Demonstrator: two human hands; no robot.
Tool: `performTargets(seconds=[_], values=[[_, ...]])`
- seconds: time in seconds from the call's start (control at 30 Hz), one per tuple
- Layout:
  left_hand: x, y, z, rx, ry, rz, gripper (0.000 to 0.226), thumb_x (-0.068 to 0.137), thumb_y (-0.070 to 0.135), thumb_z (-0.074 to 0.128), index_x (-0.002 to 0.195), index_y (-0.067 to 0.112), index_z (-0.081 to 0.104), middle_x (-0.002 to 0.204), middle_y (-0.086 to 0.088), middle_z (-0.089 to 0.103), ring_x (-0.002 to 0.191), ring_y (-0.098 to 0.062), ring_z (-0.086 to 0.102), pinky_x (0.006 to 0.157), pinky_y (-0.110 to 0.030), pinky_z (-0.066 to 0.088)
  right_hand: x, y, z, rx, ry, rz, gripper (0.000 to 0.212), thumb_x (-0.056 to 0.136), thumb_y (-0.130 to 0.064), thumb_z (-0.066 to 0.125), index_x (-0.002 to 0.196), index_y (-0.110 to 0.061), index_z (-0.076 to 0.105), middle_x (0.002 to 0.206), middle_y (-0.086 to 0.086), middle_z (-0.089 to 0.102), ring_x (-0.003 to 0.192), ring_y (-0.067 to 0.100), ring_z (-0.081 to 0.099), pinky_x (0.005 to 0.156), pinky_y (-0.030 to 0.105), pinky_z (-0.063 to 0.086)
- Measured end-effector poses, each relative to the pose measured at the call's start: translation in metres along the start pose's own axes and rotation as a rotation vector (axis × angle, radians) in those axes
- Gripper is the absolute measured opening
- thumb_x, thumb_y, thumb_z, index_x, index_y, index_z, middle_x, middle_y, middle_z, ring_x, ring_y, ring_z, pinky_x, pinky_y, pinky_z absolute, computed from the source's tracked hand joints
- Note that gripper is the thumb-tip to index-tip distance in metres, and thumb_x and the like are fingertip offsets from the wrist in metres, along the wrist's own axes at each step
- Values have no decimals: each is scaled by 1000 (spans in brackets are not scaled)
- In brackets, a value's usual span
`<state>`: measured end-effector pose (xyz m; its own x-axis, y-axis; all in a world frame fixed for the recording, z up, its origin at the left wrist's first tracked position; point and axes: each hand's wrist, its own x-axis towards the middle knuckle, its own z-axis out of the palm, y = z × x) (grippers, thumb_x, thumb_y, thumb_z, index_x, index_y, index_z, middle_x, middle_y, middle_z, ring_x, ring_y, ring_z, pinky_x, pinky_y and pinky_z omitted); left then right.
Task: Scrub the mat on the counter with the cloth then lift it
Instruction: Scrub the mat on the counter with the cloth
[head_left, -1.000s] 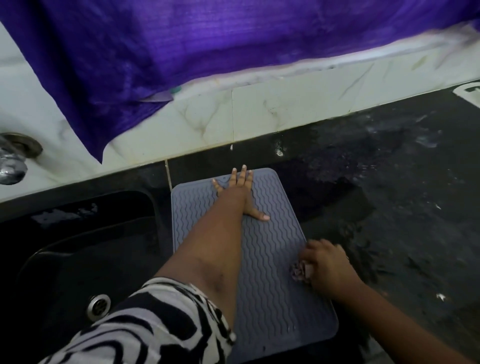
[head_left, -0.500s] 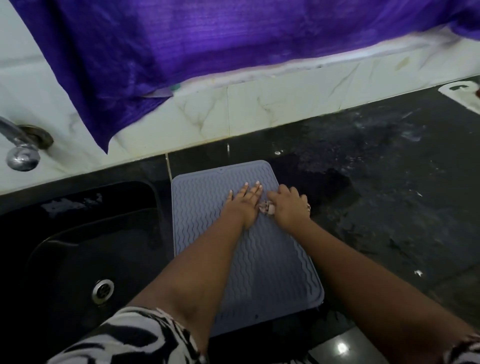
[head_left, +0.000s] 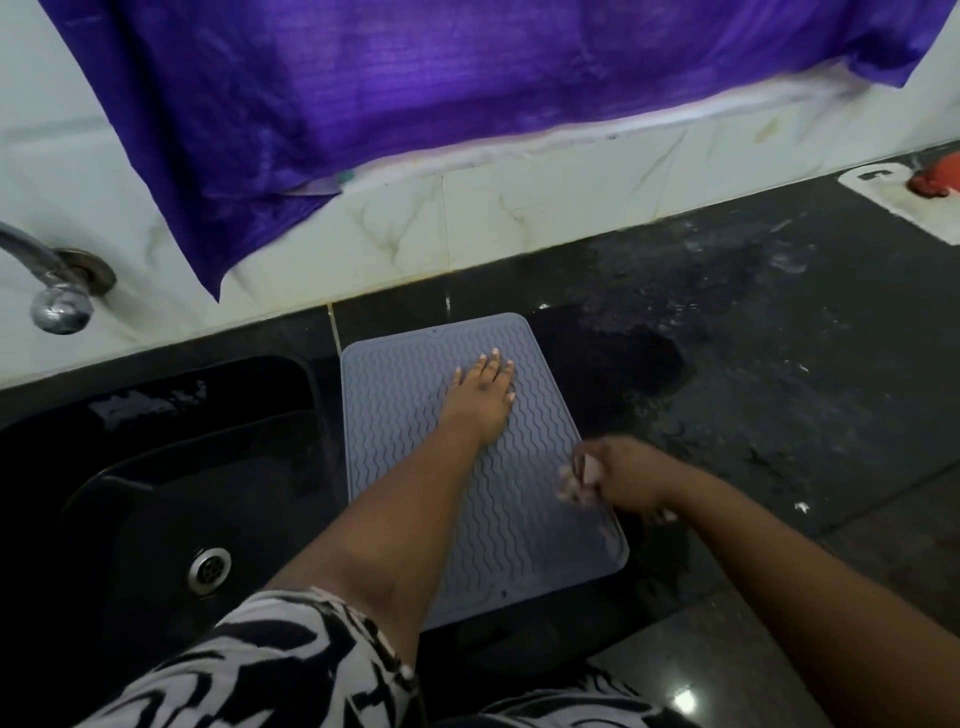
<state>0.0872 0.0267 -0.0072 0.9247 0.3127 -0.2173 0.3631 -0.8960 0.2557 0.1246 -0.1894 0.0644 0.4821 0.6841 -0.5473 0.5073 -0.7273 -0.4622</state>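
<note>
A grey ribbed mat (head_left: 395, 415) lies flat on the black counter (head_left: 779, 364), just right of the sink. My left hand (head_left: 483, 395) rests flat on the mat's far half, fingers spread, pressing it down. My right hand (head_left: 623, 480) is at the mat's right edge, blurred by motion, closed around a small pale cloth (head_left: 574, 480) that touches the mat.
A black sink (head_left: 156, 493) with a metal drain (head_left: 209, 569) lies left of the mat, a tap (head_left: 52, 296) above it. A purple cloth (head_left: 467, 104) hangs over the tiled wall. Wet patches cover the counter; a white board with a red object (head_left: 935, 179) sits far right.
My right hand with the cloth has swept from beside my left hand back toward me along the mat's right side. My left hand slid a little farther up the mat.
</note>
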Motion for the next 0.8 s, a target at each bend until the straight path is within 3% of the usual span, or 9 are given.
performTargets(seconds=[0.07,0.13,0.27,0.4,0.5,0.67,0.77,0.8], values=[[-13,5,7,-61,137,26,48,102,32,33,147,15,34,156,-7,28,143,-24,23,119,-40,14,29,-9,-18,-122,225,7,22,81,-26,62,101,-24,52,111,4,54,105,26,54,89,42,47],[-26,9,16,-51,146,18,48,99,38,37,142,17,41,151,-5,36,139,-26,32,115,-40,21,53,-19,-18,-293,342,63,33,84,-27,57,114,-25,44,119,7,46,112,31,45,92,50,41],[-32,8,22,77,-102,-22,62,101,51,19,154,27,-2,162,3,-8,149,-22,-4,118,-43,-1,68,-20,22,-580,428,30,31,88,-27,51,118,-21,44,124,9,44,111,32,42,90,49,36],[-32,11,17,129,-167,-47,61,102,49,16,153,27,-11,161,3,-18,148,-20,-11,118,-43,-3,33,2,55,-676,486,-123,26,87,-34,51,111,-25,50,116,2,50,101,28,45,83,46,36],[-34,13,17,124,-174,-53,61,102,47,16,153,26,-12,160,3,-19,148,-20,-12,120,-43,-2,-9,21,73,-585,361,-102,28,85,-39,52,111,-31,48,117,-2,49,104,25,46,85,46,36],[-35,15,16,145,-145,-67,61,102,49,16,153,26,-10,161,4,-16,149,-19,-8,119,-42,2,-50,8,71,-702,49,-148,26,89,-41,46,109,-27,56,116,2,54,106,25,50,87,44,34],[-40,17,17,93,-148,-69,62,102,49,18,154,25,-6,162,2,-13,149,-20,-6,119,-42,2,-47,-11,32,-306,-221,-86,11,80,-38,64,85,-30,58,101,-4,61,94,16,57,83,35,44],[-43,18,18,37,-128,-64,63,102,49,20,154,25,-4,162,1,-10,149,-20,-5,120,-42,1,-41,-15,20,-145,-214,-94,14,77,-39,69,81,-30,58,96,-7,62,91,14,59,82,33,48]])
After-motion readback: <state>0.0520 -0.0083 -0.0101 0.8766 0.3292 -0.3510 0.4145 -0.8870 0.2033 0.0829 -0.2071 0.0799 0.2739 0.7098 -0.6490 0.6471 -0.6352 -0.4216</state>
